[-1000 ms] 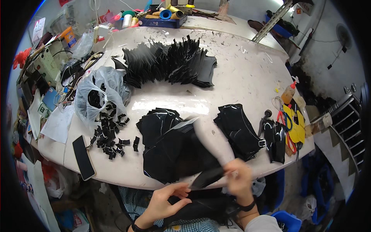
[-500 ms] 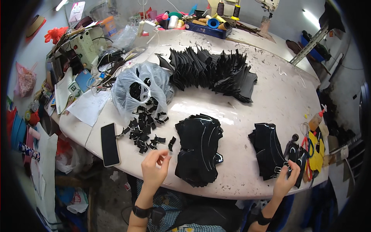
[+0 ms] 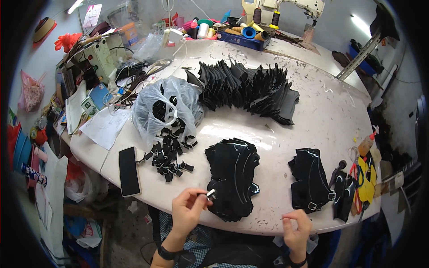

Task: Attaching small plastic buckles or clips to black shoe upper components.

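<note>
My left hand [image 3: 188, 210] pinches a small black buckle strap [image 3: 211, 194] with a shiny metal buckle, at the left edge of a stack of glossy black cut pieces [image 3: 232, 174]. My right hand [image 3: 297, 230] is at the table's front edge, fingers loosely curled and apart, with nothing visible in them. Just beyond it lies a smaller stack of black pieces [image 3: 308, 174], with metal buckles at its lower right. More small buckle straps [image 3: 167, 154] are heaped at the mouth of a translucent plastic bag [image 3: 147, 102], which holds others.
A long row of dark pieces [image 3: 243, 87] stands across the table's far part. A phone [image 3: 129, 172] and a paper sheet [image 3: 105, 127] lie at the left. Scissors and yellow pieces [image 3: 366, 181] are at the right edge. Behind are a blue tray of thread spools [image 3: 241, 41] and a sewing machine [image 3: 304, 6].
My left hand has come nearer me and rightward, now with a buckle strap in it. My right hand has left the buckled pieces at the right and moved left to the table edge.
</note>
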Demonstrator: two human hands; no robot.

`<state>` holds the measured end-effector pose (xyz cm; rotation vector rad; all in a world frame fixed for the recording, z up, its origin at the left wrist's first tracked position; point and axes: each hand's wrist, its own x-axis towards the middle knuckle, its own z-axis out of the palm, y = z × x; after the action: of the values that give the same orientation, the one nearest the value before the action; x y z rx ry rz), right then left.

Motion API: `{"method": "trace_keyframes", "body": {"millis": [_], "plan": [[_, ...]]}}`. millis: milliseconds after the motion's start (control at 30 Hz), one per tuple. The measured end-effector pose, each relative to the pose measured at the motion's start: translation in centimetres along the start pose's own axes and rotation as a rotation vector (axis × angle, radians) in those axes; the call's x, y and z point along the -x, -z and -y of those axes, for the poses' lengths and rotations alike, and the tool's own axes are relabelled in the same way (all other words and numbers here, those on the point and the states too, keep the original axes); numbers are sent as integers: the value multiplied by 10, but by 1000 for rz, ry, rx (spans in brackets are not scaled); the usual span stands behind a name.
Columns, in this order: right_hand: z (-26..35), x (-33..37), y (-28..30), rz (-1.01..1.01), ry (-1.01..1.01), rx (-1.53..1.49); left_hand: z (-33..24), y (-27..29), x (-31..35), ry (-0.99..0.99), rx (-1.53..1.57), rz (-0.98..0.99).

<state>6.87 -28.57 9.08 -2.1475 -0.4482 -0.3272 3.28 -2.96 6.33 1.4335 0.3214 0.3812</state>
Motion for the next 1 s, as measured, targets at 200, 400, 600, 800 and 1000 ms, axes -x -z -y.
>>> {"method": "trace_keyframes", "body": {"millis": [200, 400, 600, 800, 1000], "plan": [[23, -4, -13, 357, 109, -243, -9, -26, 35, 174, 275, 290], [28, -6, -26, 400, 26, -352, 2, -40, 50, 190, 257, 364], [18, 0, -30, 371, 37, -384, 7, -47, 53, 21, 52, 395], [15, 7, -27, 391, -249, -662, 9, -44, 52, 179, 195, 503], [18, 10, -30, 407, -282, -647, 9, -45, 52, 92, 67, 451]]}}
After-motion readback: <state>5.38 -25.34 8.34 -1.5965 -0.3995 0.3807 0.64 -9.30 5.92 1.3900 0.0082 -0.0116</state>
